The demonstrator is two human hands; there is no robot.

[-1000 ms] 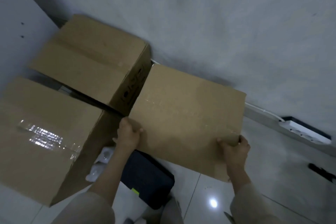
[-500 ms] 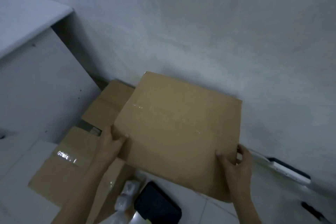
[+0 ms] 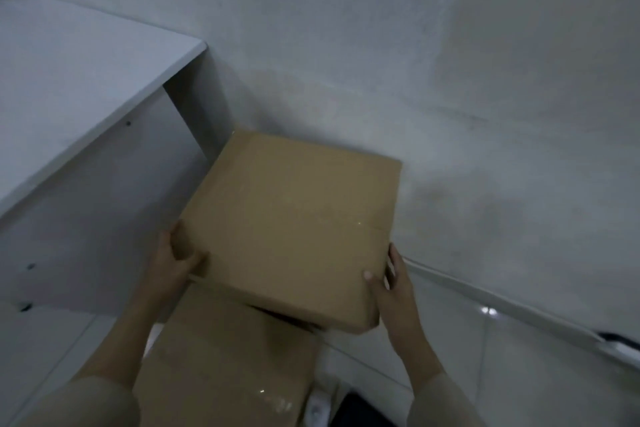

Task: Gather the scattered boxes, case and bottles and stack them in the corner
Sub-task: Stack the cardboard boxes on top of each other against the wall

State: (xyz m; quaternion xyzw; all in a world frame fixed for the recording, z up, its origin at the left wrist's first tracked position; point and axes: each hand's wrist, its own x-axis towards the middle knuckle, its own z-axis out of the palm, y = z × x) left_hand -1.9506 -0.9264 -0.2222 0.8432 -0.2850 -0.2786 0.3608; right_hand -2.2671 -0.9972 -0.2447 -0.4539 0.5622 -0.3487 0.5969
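A person's two hands lower a cardboard box [image 3: 294, 222] into a room corner, frame centre, where it could yet slip or land askew: its near edge overhangs the taped box [image 3: 228, 367] below, and a crooked set-down might leave the stack tilted or jam it against the cabinet. At upper left, the white cabinet [image 3: 86, 87] shows a flat, matte top and a side panel dotted with small holes. Just right of it, the left hand [image 3: 173, 263] is clamped on the carried box's near left corner, thumb on top, fingers beneath and unseen. The box itself is plain brown corrugated card, square-edged, with a clear tape seam running across its lid and its far edge close to the wall [image 3: 485, 80], a rough, mottled grey plaster. Below centre, the lower box carries a glossy strip of tape that catches the light. At centre right, the right hand [image 3: 391, 284] grips the box's near right corner, thumb over the top, fingers wrapped along the side. At lower right, glossy white floor tiles [image 3: 519, 374] reflect a lamp, and a pale skirting strip [image 3: 502, 302] runs along the wall's foot.
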